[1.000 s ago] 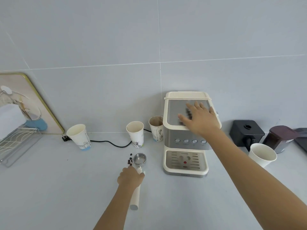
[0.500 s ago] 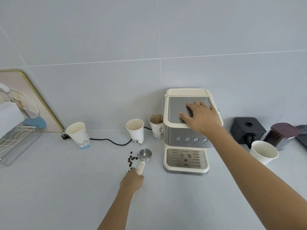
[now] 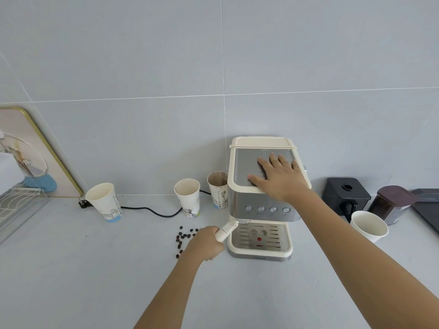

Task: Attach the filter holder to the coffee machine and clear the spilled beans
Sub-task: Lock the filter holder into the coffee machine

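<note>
A cream and steel coffee machine (image 3: 261,210) stands on the grey counter against the tiled wall. My right hand (image 3: 278,176) lies flat on its top plate, fingers spread. My left hand (image 3: 205,243) grips the cream handle of the filter holder (image 3: 226,230), which points up and right to the machine's underside above the drip tray (image 3: 259,238). The holder's metal basket is hidden under the machine. Several dark coffee beans (image 3: 184,237) lie scattered on the counter just left of my left hand.
Three paper cups (image 3: 104,201), (image 3: 188,198), (image 3: 217,192) stand left of the machine, a black cable (image 3: 152,211) running behind them. A white cup (image 3: 368,225), a black box (image 3: 345,197) and a dark jar (image 3: 392,204) sit on the right. A wire rack (image 3: 16,205) is at far left.
My left hand has lifted the filter holder off the counter and carried it right, putting its basket end under the machine. The right hand has stayed on the machine's top.
</note>
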